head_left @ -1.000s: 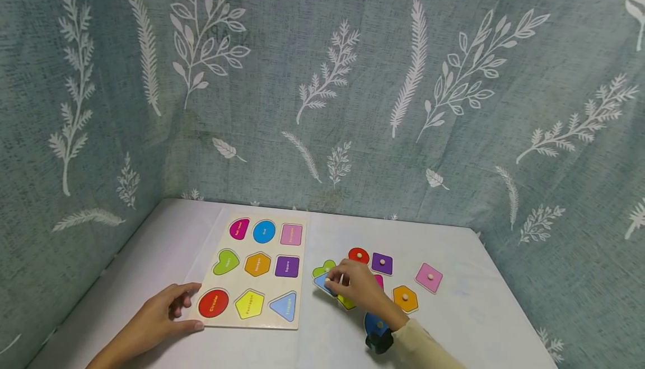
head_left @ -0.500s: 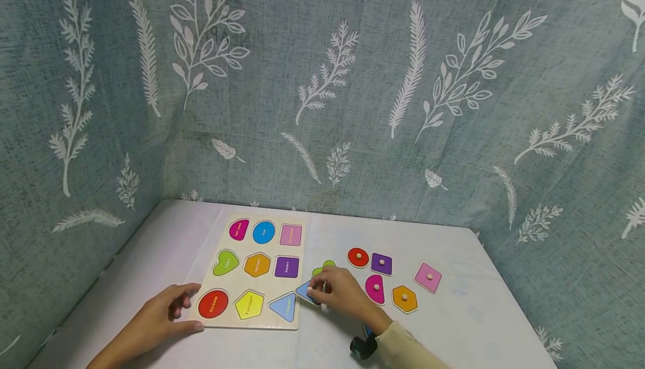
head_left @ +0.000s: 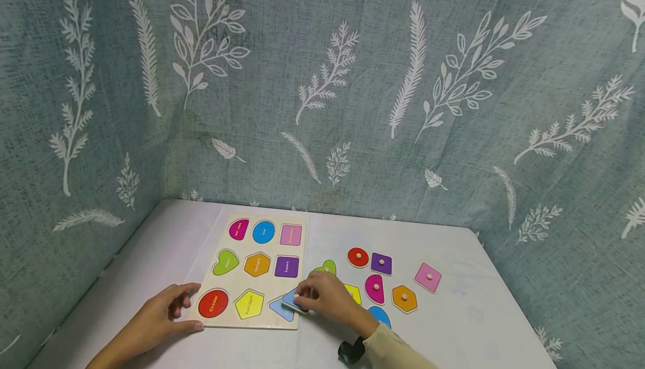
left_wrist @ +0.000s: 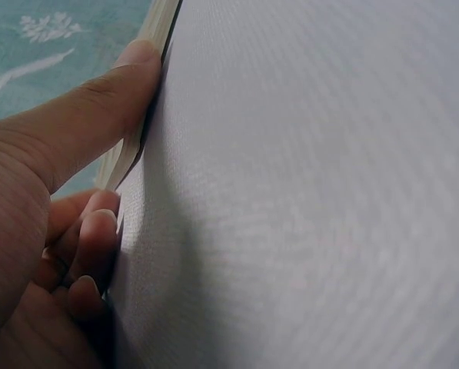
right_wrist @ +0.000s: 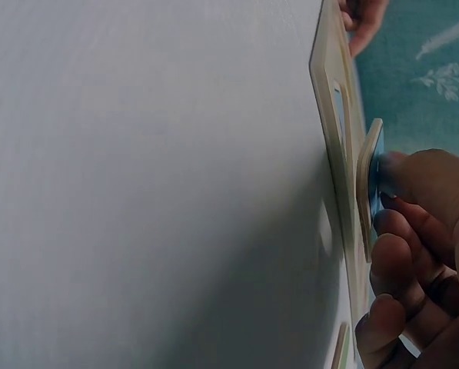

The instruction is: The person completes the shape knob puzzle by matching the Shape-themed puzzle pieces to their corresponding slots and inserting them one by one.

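My right hand (head_left: 325, 296) pinches the blue triangle puzzle piece (head_left: 290, 302) by its small knob. That piece overlaps the printed blue triangle at the near right corner of the wooden shape puzzle board (head_left: 274, 325). In the right wrist view the triangle piece (right_wrist: 365, 188) stands close over the board's face (right_wrist: 333, 115), thumb and fingers at its knob side. My left hand (head_left: 163, 310) lies at the board's near left corner, thumb at the front edge and index finger at the left side. From the left wrist, the thumb (left_wrist: 98, 111) touches the board's edge (left_wrist: 156, 34); the other fingers bend loosely.
Right of the board lie several knobbed pieces: a green heart (head_left: 328, 266), red circle (head_left: 358, 257), purple square (head_left: 381, 264), magenta half round (head_left: 374, 289), orange hexagon (head_left: 405, 299), pink piece (head_left: 429, 277), yellow piece (head_left: 354, 293) and blue oval (head_left: 380, 316). A patterned curtain (head_left: 322, 89) stands behind.
My right hand has carried the blue triangle piece leftward from among the loose pieces to over the board's near right corner. The left hand stays in place.
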Available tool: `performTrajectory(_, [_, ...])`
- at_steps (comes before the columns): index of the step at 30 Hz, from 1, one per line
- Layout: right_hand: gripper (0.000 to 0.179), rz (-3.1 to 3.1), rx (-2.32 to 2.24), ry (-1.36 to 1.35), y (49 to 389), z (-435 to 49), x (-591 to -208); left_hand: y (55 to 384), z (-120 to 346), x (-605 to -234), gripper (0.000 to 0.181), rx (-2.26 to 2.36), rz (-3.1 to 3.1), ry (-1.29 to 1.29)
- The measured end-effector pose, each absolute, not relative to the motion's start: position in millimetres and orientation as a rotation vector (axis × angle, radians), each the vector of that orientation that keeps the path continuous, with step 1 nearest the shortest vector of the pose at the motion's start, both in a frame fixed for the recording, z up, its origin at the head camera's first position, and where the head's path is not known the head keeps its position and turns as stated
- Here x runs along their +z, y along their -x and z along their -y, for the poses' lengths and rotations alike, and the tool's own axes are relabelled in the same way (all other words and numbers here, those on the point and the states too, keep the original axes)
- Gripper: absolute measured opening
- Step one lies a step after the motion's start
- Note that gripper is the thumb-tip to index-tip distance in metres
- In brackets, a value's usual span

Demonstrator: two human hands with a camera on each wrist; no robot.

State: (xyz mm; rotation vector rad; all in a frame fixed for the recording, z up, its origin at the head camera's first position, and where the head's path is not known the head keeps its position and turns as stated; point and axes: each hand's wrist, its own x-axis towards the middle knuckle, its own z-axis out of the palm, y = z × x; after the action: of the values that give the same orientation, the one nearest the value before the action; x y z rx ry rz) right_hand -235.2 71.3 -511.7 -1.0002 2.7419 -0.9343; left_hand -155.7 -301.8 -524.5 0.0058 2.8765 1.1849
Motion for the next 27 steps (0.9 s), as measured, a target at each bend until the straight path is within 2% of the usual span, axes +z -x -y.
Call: performTrajectory(27, [0.012, -2.749, -0.87, 0.92, 227, -45, -515, 156, 303, -526, 0.093, 1.208, -2.87, -0.038])
